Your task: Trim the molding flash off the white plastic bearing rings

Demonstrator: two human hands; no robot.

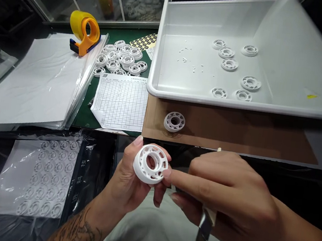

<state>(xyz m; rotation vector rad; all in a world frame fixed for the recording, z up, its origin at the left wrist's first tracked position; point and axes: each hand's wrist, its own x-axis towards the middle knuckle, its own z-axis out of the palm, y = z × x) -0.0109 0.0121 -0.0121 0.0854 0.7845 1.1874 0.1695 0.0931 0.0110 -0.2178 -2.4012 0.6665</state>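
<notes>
My left hand (129,183) is closed around a white plastic ring (142,171) with a round centre hole and cut-outs in its face. Its face is tilted up toward me. My right hand (228,196) has a craft knife (205,225) tucked in its grip, the pointed blade sticking out below the fingers and the other end showing above the knuckles. The right index fingertip touches the ring's right edge. A similar white ring (174,121) lies on the brown cardboard (245,131) just beyond my hands.
A white tray (182,96) holds several rings and small white scraps. Left of it lie a pile of rings (124,58), a printed form (120,101) and a sticker sheet (143,41). A tape dispenser (88,38) rests on stacked plastic-sleeved sheets (36,76). Bagged rings (49,177) lie lower left.
</notes>
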